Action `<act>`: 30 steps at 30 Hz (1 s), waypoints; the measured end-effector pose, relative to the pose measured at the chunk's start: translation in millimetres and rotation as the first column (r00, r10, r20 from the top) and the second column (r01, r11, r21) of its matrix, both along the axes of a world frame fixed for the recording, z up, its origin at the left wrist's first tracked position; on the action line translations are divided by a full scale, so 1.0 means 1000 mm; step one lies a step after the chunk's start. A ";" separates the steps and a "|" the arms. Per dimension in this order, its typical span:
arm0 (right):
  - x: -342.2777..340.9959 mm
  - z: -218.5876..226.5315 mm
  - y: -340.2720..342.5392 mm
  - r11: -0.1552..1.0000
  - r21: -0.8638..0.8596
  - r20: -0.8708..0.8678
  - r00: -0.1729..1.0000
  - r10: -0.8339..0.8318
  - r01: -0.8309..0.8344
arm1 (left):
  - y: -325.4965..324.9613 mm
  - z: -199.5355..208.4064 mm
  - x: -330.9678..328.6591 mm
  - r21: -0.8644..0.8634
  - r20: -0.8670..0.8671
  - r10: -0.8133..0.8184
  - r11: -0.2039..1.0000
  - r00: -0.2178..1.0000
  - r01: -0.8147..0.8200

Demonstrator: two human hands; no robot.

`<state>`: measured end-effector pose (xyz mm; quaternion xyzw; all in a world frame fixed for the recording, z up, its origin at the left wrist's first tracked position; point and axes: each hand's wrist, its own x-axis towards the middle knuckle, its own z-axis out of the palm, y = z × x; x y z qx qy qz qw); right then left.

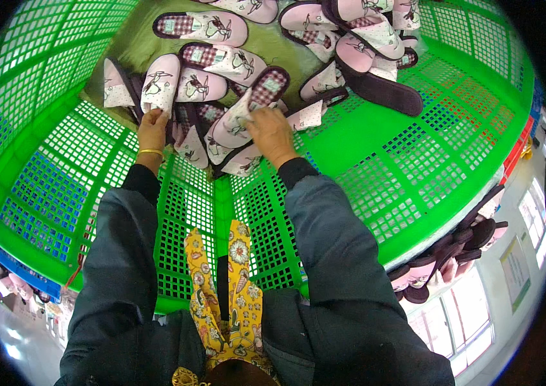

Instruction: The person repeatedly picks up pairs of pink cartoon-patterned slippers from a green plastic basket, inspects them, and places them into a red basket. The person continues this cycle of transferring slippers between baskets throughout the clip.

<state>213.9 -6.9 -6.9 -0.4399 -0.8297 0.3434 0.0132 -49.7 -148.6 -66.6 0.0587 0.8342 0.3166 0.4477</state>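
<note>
Both my arms reach down into a deep green plastic basket [222, 206] with a heap of pink slippers in it. My left hand [152, 134] pinches the lower end of a pink slipper [161, 80] with a printed cartoon figure, toe up. A little to the right, my right hand [272, 134] has its fingers closed on a tilted pink slipper [230, 128] whose checked insole points up and away. Its thumb side rests at the slipper's opening. Underneath and between the hands lie more slippers [190, 151], partly hidden.
Farther off lies another slipper [229, 29] on the olive-green basket bottom [134, 42]. At the right of the heap, one shows its dark sole [385, 94]. Outside the basket, more slippers [418, 273] are piled at lower right. Yellow floral cloth [239, 257] hangs before my chest.
</note>
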 end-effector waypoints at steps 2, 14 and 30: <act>0.009 -0.005 0.010 1.000 -0.025 0.069 0.998 -0.001 0.003 | 0.005 0.015 0.003 -0.022 0.028 -0.001 1.000 1.000 0.002; 0.054 -0.020 0.033 0.913 0.233 0.138 0.918 -0.372 0.334 | 0.095 0.235 0.030 0.202 -0.210 -0.919 0.294 0.334 0.934; 0.104 -0.046 0.067 0.891 -0.365 0.104 0.963 -0.249 0.270 | 0.088 0.272 0.026 -0.207 -0.252 -0.961 -0.064 -0.116 0.976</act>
